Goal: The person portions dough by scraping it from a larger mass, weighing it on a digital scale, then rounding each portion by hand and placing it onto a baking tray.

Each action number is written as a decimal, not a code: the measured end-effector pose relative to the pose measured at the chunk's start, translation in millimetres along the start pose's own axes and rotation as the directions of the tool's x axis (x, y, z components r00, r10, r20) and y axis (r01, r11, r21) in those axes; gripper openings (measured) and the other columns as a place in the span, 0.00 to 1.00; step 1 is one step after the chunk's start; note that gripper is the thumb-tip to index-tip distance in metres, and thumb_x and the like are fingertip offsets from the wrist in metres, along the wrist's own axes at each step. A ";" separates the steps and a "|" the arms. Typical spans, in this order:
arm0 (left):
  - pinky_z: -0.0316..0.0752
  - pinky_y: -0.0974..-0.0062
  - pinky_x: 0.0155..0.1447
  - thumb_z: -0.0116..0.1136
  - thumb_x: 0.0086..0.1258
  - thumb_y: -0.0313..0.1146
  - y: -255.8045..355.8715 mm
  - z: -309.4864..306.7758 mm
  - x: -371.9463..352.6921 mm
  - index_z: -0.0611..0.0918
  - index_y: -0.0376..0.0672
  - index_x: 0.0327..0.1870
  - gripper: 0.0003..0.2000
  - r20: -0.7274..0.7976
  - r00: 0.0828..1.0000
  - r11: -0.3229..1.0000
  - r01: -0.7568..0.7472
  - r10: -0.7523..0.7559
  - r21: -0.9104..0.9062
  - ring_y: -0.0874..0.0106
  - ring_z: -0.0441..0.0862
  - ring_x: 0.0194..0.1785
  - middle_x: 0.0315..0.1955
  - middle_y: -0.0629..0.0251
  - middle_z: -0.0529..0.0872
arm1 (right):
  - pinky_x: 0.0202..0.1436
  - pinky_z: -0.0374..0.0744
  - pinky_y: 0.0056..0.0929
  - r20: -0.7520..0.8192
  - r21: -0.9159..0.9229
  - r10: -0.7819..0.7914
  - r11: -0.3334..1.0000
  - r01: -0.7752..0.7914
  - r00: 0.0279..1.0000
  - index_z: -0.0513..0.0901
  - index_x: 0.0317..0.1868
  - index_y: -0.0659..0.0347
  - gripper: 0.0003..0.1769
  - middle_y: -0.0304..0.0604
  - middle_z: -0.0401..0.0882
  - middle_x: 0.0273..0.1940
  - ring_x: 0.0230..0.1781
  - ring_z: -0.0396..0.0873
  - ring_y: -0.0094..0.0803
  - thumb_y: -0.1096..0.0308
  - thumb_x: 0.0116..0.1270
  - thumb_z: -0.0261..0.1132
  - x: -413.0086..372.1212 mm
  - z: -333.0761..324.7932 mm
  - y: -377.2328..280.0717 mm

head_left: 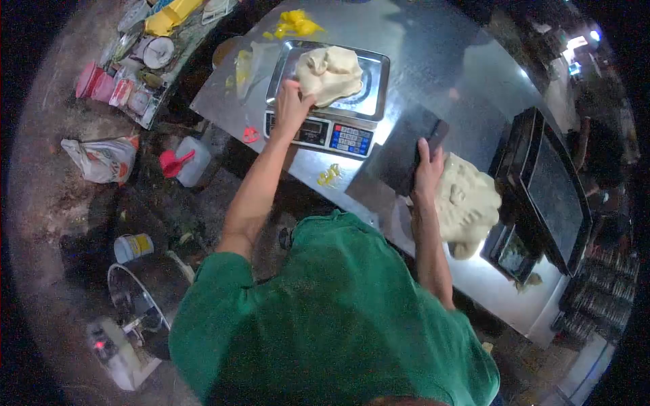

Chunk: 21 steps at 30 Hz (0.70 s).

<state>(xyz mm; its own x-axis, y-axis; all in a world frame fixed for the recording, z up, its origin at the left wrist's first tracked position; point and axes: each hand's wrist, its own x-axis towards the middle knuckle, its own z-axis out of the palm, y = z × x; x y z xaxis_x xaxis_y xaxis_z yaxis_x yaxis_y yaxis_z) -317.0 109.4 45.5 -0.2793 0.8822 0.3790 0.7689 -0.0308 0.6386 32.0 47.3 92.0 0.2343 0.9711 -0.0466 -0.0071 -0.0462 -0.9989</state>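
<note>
Your steel table point(437, 64) carries the digital scale point(349, 139), the larger dough slab point(468, 197) beside your right hand point(429, 174) and, on the scale's tray point(377, 88), the smaller dough lump point(332, 74). Both look soft, weighty, tacky: best scooped from beneath. Your right fingers grasp a dark-handled scraper point(440, 130); your left hand point(292, 111) touches the lump's near edge, whether pinching I can't tell.

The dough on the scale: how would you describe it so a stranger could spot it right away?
On the big metal table, find the digital scale with the shiny pan. The pale, lumpy dough on that pan has the person's left hand at its lower edge. Unlike the wider slab of dough beside the right hand, it sits on the scale.
</note>
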 end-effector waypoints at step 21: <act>0.81 0.76 0.52 0.59 0.78 0.36 122.6 -29.1 -45.8 0.78 0.36 0.57 0.14 0.057 0.962 0.517 0.193 -0.266 -0.834 0.73 0.84 0.46 0.46 0.62 0.83 | 0.57 0.78 0.35 0.416 -0.390 0.295 0.912 -0.125 0.860 0.78 0.63 0.66 0.28 0.46 0.85 0.51 0.50 0.81 0.33 0.54 0.71 0.69 -1.0 -40.7 4.4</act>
<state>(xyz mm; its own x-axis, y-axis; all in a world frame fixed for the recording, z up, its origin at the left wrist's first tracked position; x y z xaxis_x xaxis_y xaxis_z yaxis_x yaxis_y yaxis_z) -226.7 51.5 125.9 -0.4407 0.8840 0.1560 -0.1362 -0.2376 0.9618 71.3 36.6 87.8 -0.2048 0.9191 -0.3368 0.3431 -0.2548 -0.9041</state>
